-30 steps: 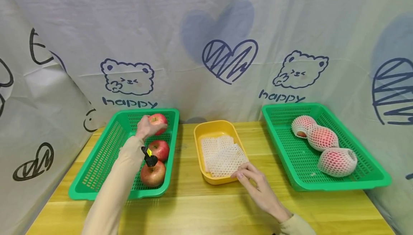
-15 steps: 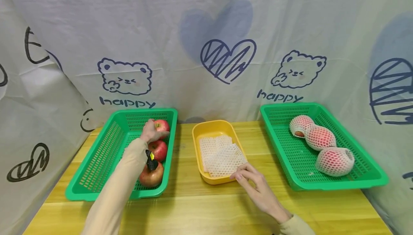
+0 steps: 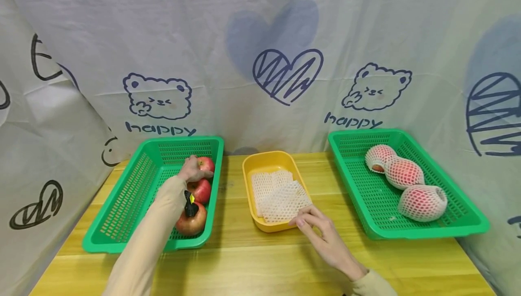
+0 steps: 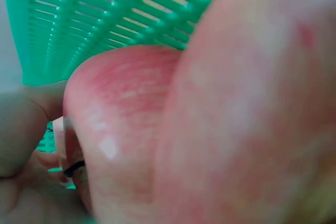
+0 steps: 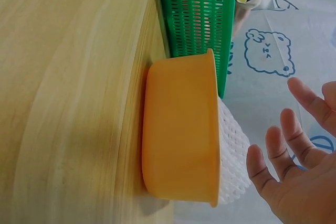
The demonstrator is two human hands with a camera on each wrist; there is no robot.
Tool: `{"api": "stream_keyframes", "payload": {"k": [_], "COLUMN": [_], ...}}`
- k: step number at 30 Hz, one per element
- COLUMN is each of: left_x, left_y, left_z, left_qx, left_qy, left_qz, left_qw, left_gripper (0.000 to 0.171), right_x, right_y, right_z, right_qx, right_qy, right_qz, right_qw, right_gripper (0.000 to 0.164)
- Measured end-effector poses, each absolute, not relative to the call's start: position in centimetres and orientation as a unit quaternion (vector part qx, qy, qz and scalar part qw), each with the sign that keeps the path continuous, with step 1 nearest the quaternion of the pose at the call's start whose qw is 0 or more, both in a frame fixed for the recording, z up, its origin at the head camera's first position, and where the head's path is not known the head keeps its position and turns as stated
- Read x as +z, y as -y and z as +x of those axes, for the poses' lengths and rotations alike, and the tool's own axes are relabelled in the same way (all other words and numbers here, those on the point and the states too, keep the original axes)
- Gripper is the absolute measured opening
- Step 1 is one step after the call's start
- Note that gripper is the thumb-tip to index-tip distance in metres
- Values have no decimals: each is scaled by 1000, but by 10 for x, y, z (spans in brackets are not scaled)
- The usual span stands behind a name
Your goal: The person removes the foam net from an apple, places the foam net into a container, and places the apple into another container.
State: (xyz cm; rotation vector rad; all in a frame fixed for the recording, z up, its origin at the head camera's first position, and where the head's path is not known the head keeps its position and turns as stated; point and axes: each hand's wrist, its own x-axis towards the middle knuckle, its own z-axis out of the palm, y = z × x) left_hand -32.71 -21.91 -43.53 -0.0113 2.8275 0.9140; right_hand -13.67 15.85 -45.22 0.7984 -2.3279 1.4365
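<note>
i see the cream-sleeved left arm point(image 3: 150, 230) stretched forward, its bare left hand point(image 3: 191, 170) gripping. the bare right hand point(image 3: 323, 235) has loosely bent fingers point(image 5: 294, 132).

A red apple point(image 3: 207, 164), gripped by the left hand point(image 3: 192, 170) in the left green basket point(image 3: 134, 192), seems upright; flattened white foam nets point(image 3: 282, 201) overlap in the yellow tray point(image 3: 266, 164), showing above its rim.

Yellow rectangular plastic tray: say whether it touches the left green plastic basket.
Apart. The head view shows a strip of wooden table between tray and basket.
</note>
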Motion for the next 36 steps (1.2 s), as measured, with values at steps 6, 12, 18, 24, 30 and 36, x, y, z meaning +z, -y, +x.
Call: {"api": "stream_keyframes", "payload": {"k": [6, 12, 18, 24, 30, 36], "left_x": [-425, -458, -440, -417, -404, -392], "left_y": [218, 238, 228, 215, 207, 198], "left_z": [-321, -349, -334, -314, -304, -296], "left_qx": [297, 302, 306, 295, 301, 333], "left_qy": [-950, -949, -945, -947, -943, -937], "left_qz": [14, 29, 14, 22, 16, -10], "left_qw": [100, 86, 112, 126, 141, 108], "left_gripper": [82, 85, 85, 96, 90, 91], "right_x": [-452, -450, -448, -444, -437, -424], "right_y": [-158, -158, -159, -162, -170, -183], "right_z": [-137, -135, -135, -135, -135, -136], "right_qx": [498, 496, 492, 487, 491, 456], "right_qy": [807, 806, 807, 811, 810, 823], "right_qz": [282, 287, 293, 289, 284, 281], "right_qw": [146, 147, 146, 145, 149, 187], "right_gripper": [22, 23, 24, 23, 23, 22]}}
